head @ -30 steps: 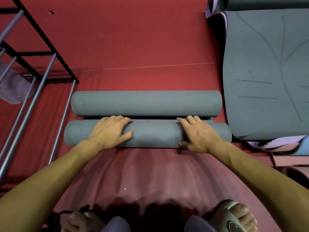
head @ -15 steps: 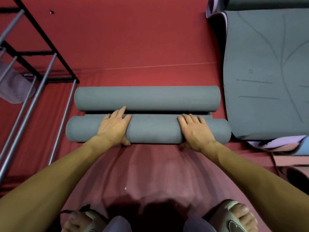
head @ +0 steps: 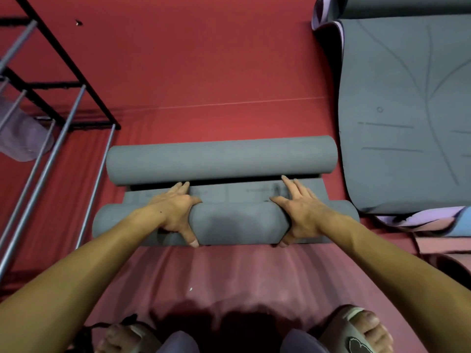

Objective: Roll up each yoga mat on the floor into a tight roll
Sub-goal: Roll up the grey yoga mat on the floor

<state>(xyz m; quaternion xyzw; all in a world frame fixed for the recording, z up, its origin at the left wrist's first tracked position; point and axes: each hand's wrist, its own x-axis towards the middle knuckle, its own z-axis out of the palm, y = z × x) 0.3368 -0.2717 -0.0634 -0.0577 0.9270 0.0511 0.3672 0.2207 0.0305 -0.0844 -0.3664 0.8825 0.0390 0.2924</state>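
Your left hand [head: 175, 212] and right hand [head: 303, 212] both lie over the near roll [head: 237, 222] of the grey yoga mat; each grip is clamped on it, thumb hooked under the near side, fingers stretched over the top toward the flat strip [head: 229, 193] still unrolled beyond it. That strip runs to a second grey roll [head: 221, 160] lying parallel, just past your fingertips. Everything rests on the red floor [head: 204, 72]. To your right lies a flat grey mat [head: 407, 110] with line markings, purple and pink mat edges [head: 420, 220] beneath it. A metal rack [head: 63, 128] stands to your left.
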